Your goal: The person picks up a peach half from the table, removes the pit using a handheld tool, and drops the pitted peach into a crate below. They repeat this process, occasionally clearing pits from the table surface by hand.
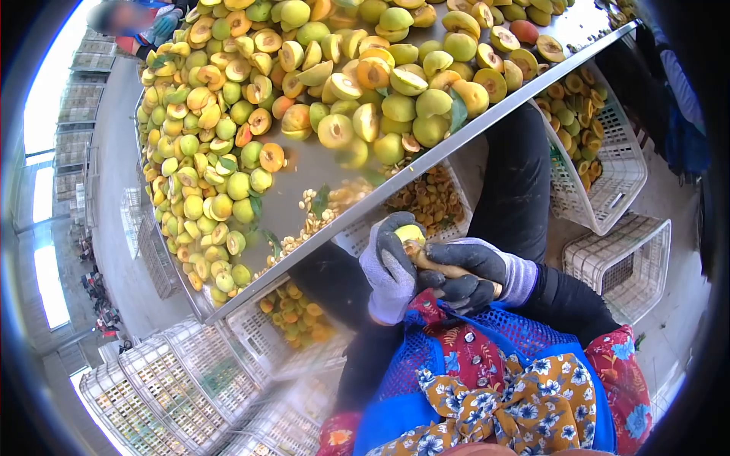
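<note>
Low in front of my chest, my gloved left hand [389, 262] is closed around a yellow-green apricot [410, 234]. Only the top of the fruit shows between the fingers. My gloved right hand [475, 272] grips a tool with a brown, wooden-looking handle [441, 264]. The tool's front end meets the fruit, and its tip is hidden by fruit and fingers. Beyond both hands, a metal table [293, 182] carries a heap of whole and halved apricots [372, 72]. Loose pits [308, 220] lie along its near edge.
Under the table edge stands a crate of apricot halves [430, 201]. Another filled crate [627, 163] is at the right, above an upturned crate [620, 266]. White crates [182, 380] are stacked at lower left. A co-worker [137, 23] is at the table's far left corner.
</note>
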`<state>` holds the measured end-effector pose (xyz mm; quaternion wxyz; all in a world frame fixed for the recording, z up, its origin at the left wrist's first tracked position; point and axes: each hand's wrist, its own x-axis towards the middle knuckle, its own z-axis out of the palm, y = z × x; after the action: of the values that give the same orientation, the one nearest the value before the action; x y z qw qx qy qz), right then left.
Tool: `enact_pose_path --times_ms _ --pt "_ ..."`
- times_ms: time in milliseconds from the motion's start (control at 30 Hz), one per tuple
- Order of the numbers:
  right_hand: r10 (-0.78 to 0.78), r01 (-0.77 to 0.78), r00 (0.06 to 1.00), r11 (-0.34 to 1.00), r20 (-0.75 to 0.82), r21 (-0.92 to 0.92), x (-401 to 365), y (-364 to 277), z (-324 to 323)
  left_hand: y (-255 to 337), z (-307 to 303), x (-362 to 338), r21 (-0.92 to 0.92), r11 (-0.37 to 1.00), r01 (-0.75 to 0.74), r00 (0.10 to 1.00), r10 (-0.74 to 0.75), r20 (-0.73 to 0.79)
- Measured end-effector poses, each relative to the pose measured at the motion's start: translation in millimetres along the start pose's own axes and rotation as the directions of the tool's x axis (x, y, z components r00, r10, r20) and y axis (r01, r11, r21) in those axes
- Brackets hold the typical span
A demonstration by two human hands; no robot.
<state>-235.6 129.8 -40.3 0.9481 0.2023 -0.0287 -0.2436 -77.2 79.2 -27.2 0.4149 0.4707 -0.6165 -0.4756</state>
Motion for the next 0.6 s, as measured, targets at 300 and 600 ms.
enact_pose_path --times_ms 300,600 --pt "-0.065 -0.008 0.971 0.954 -0.231 -0.300 -0.8 16.0 42.6 -30.5 0.0 5.0 -0.187 0.962 0.201 0.965 -0.162 0.204" --pt "-0.543 -0.137 0.755 0.419 -0.368 -0.898 -15.0 -24.3 -3.9 -1.7 -150.7 -20.1 0.951 -0.078 0.300 0.954 -0.002 -0.301"
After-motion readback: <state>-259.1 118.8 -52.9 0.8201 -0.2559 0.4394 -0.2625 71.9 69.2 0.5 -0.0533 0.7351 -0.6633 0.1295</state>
